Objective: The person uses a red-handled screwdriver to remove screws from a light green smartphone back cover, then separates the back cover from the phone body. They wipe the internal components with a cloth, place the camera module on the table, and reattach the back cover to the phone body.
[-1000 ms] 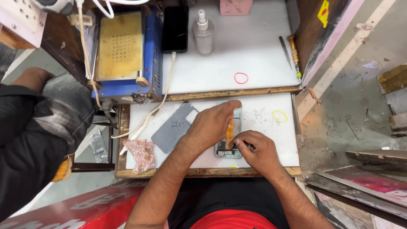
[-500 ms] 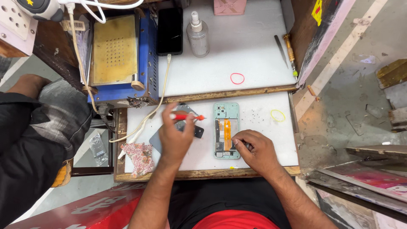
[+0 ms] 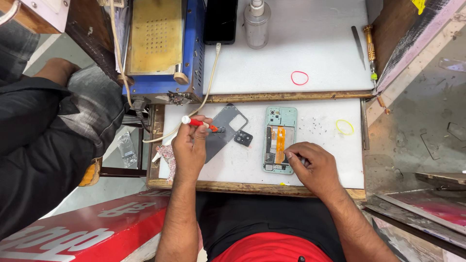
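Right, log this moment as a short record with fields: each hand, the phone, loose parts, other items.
left hand: holds a red-handled screwdriver over the grey back cover
right hand: rests on the opened phone's lower right edge
opened phone: lies flat, back off, orange flex cable showing
loose parts: black camera bezel beside the cover
other items: yellow rubber band, red rubber band, blue machine

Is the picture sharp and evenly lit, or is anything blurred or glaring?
Head view: even, soft light, faint shadows under both hands; the opened phone and left hand with its red screwdriver look sharp; no strong glare on the white board; edges bend slightly.
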